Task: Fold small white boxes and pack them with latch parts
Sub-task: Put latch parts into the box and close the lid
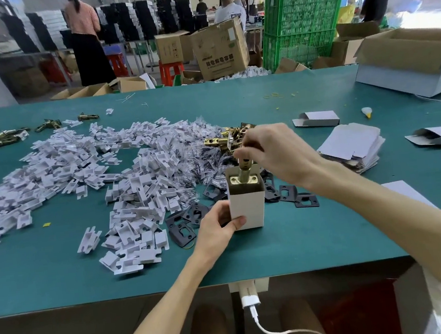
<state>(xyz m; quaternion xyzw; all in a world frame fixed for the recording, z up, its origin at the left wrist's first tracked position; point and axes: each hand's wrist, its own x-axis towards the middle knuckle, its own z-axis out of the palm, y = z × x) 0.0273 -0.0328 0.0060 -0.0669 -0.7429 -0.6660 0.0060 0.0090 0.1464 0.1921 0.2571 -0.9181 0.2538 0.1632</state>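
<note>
I am packing on the green table [303,239]. The box [247,210] is standing upright, top open, just beside the black plates [293,196], with a brass latch [244,175] sitting plate-first in its mouth. Next, I judge, the latch is needing a straight push down past the rim (only then can the flaps close). My left hand [217,228] is gripping the box low, thumb across its front. My right hand [275,153] is pinching the latch's upper end, fingers curled.

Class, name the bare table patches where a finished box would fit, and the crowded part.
Bare: the near strip in front of the white box; the far middle beyond the insert pile. Crowded: that pile and the black plates.
</note>
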